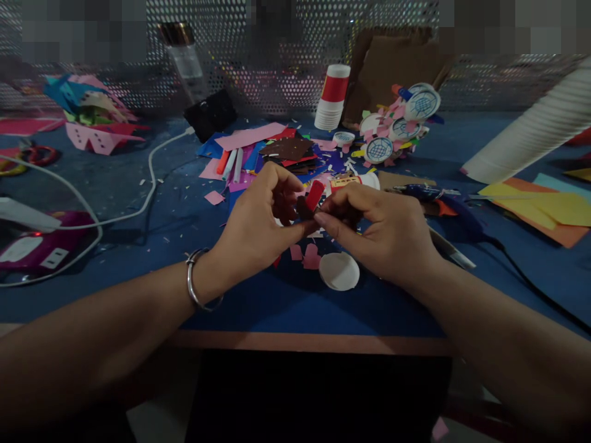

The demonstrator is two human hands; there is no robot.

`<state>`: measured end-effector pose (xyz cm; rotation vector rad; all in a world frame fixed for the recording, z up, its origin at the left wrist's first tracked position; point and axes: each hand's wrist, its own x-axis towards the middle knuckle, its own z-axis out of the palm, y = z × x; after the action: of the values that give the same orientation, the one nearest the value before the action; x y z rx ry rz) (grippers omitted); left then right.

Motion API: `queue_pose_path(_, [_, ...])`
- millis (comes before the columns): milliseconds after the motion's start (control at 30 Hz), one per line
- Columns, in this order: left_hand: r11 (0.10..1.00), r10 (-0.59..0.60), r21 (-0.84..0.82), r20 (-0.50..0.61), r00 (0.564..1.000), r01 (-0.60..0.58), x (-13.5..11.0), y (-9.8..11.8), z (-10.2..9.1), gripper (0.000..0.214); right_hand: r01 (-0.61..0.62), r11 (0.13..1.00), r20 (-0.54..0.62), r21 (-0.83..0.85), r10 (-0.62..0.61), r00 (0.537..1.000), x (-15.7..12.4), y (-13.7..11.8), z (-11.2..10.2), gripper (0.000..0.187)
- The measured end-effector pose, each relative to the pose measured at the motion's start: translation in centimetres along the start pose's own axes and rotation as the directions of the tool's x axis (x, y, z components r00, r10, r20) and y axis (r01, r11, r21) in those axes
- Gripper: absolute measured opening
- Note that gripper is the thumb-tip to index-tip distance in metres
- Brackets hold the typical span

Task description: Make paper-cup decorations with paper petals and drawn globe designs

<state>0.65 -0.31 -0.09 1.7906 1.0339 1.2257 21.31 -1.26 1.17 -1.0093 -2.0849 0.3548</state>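
Note:
Between my two hands, just above the blue table, is a small piece of red paper (315, 195) with a dark brown part at its lower end. My left hand (263, 215) pinches it from the left, thumb against curled fingers. From the right, my right hand (378, 224) pinches the same piece, its thumb tip nearly meeting the left thumb. Fingers hide part of the piece. Below them lie a white paper disc (339, 271) and small pink paper scraps (311, 256). Behind my right hand, a printed paper cup (369, 180) lies on its side.
A stack of coloured paper (289, 149) lies behind my hands. To the right are a glue gun (462, 215) with its cord, a craft knife (452, 246) and a long cup stack (530, 123). Scissors (34, 154), a white cable (152, 166) and a purple power strip (50, 246) are left.

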Motion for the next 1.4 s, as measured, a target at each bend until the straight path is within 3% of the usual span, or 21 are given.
queue_pose_path(433, [0.991, -0.092, -0.095, 0.076, 0.993, 0.099, 0.6, -0.2, 0.0, 0.047, 0.001, 1.000, 0.055, 0.017, -0.002, 0.998, 0.1, 0.0, -0.5, 0.016])
queue_pose_path(567, [0.974, -0.150, -0.160, 0.073, 0.986, 0.160, 0.9, -0.5, -0.3, 0.046, -0.026, 0.991, 0.018, -0.133, 0.028, 0.999, -0.5, 0.9, -2.8, 0.011])
queue_pose_path(667, [0.967, -0.164, -0.186, 0.072, 0.984, 0.175, 0.8, -0.6, -0.4, 0.042, -0.163, 0.957, -0.057, -0.238, 0.154, 0.986, -1.7, 2.8, -5.5, 0.007])
queue_pose_path(733, [0.964, -0.158, -0.201, 0.094, 0.983, 0.174, 0.8, -0.6, -0.4, 0.038, -0.328, 0.897, -0.146, -0.295, 0.297, 0.944, -2.5, 4.5, -7.6, 0.016])
queue_pose_path(800, [0.966, -0.143, -0.199, 0.108, 0.984, 0.162, 0.7, -0.6, -0.4, 0.033, -0.513, 0.768, -0.231, -0.383, 0.458, 0.858, -3.4, 6.5, -9.6, 0.021])
queue_pose_path(867, [0.972, -0.134, -0.181, 0.107, 0.985, 0.151, 0.7, -0.6, -0.4, 0.030, -0.611, 0.653, -0.287, -0.448, 0.542, 0.790, -4.2, 8.7, -11.4, 0.022])
queue_pose_path(933, [0.973, -0.132, -0.179, 0.091, 0.987, 0.147, 0.8, -0.7, -0.4, 0.031, -0.646, 0.604, -0.309, -0.467, 0.573, 0.759, -5.1, 11.0, -12.8, 0.030])
queue_pose_path(1033, [0.970, -0.142, -0.189, 0.060, 0.988, 0.151, 0.8, -0.7, -0.4, 0.039, -0.649, 0.595, -0.275, -0.474, 0.600, 0.751, -6.3, 13.7, -14.0, 0.032])
queue_pose_path(1100, [0.968, -0.154, -0.195, 0.048, 0.987, 0.161, 0.9, -0.7, -0.4, 0.043, -0.700, 0.568, -0.294, -0.434, 0.645, 0.705, -6.8, 14.7, -14.3, 0.037])
queue_pose_path(1400, [0.964, -0.175, -0.192, 0.054, 0.983, 0.182, 0.9, -0.6, -0.3, 0.044, -0.847, 0.461, -0.226, -0.265, 0.824, 0.519, -5.6, 15.1, -14.8, 0.035])
